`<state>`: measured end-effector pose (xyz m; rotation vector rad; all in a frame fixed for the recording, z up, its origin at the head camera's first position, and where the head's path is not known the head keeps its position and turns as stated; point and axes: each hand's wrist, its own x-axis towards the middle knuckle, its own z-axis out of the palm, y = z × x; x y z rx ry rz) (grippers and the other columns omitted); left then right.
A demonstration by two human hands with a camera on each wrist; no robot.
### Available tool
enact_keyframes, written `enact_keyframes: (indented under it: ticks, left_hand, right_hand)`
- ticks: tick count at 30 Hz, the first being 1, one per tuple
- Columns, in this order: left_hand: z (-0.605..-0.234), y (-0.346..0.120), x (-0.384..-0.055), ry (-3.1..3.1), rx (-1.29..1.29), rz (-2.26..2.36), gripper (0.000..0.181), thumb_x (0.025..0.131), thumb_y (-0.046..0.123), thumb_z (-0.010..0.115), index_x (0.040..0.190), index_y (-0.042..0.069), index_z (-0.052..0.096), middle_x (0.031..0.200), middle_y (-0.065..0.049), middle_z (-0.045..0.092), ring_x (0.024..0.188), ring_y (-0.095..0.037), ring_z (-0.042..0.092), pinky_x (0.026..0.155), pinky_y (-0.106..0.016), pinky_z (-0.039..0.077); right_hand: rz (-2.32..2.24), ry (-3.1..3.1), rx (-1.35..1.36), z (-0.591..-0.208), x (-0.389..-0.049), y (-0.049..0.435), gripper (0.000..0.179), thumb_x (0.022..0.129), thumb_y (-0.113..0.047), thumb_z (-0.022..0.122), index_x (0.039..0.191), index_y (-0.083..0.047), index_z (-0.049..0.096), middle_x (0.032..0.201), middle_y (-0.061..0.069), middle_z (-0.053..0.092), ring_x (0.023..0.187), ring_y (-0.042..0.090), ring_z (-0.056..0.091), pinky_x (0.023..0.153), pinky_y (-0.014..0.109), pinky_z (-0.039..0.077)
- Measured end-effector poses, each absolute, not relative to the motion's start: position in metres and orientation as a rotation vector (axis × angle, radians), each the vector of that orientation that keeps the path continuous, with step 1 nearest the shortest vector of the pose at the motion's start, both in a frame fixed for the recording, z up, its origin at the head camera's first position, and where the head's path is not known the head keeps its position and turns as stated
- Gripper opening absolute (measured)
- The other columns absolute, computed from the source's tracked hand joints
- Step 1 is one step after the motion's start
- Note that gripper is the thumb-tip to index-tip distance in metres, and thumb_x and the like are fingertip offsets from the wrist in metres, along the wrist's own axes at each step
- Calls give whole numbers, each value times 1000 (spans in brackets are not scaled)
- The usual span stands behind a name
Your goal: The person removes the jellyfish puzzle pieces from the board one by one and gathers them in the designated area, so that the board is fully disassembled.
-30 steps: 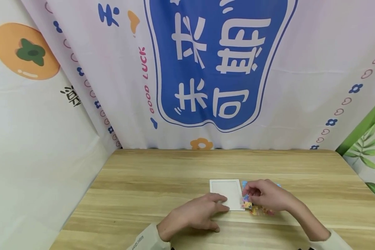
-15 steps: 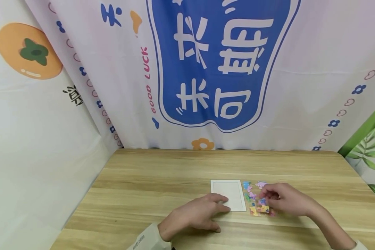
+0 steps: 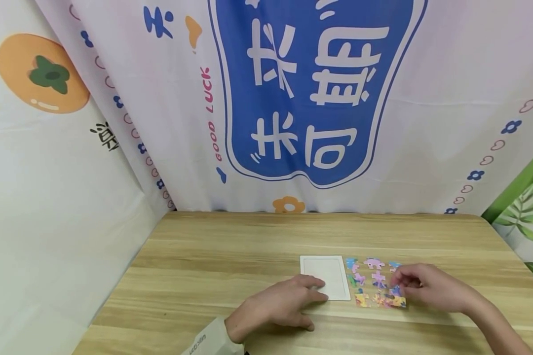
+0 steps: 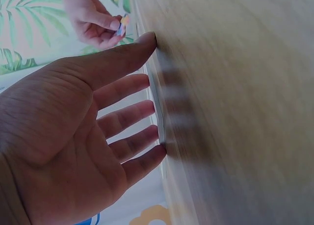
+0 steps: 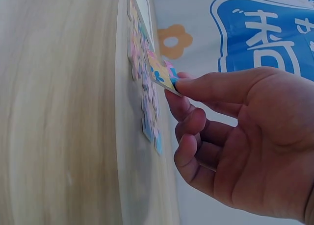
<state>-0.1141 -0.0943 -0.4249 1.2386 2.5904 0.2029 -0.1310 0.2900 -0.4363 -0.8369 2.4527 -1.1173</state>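
Note:
My right hand (image 3: 433,287) pinches a jigsaw puzzle piece (image 5: 162,74) between thumb and fingers. In the right wrist view the piece is tilted, yellow with a blue flower and some pink, and held just above other pieces. Several colourful puzzle pieces (image 3: 374,264) lie in loose rows on the table, right of a white puzzle frame (image 3: 346,291). My left hand (image 3: 288,301) rests with fingers spread and fairly straight, its fingertips on the frame's lower left part. The frame's lower left corner is hidden under that hand, and the right hand covers part of the rightmost pieces.
The wooden table (image 3: 213,266) runs back to a printed curtain (image 3: 408,158) with a blue panel. More white cloth (image 3: 71,222) hangs along the left side.
My right hand has moved right with the puzzle piece, from beside the frame to the right end of the pieces, uncovering pieces behind it. The left hand stays on the frame.

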Motion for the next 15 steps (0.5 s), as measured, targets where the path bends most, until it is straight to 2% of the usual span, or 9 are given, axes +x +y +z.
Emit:
enact_keyframes:
  ticks: [5, 15]
  left_hand:
    - [-424, -94, -114, 2570, 1205, 223, 61, 91, 38, 87, 148, 25, 67, 164, 2, 51, 154, -16, 45, 121, -30, 46]
    - [-424, -94, -114, 2572, 1207, 221, 62, 91, 38, 87, 148, 25, 67, 164, 2, 51, 155, -15, 44, 121, -30, 46]
  right_hand:
    - [-1133, 2428, -877, -438, -130, 299, 13, 103, 2, 63, 108, -7, 72, 92, -6, 66, 78, -2, 51, 61, 23, 45]
    - [-1145, 2393, -879, -442, -127, 310, 13, 102, -1, 65, 108, -10, 73, 91, -7, 66, 79, -1, 55, 61, 24, 47]
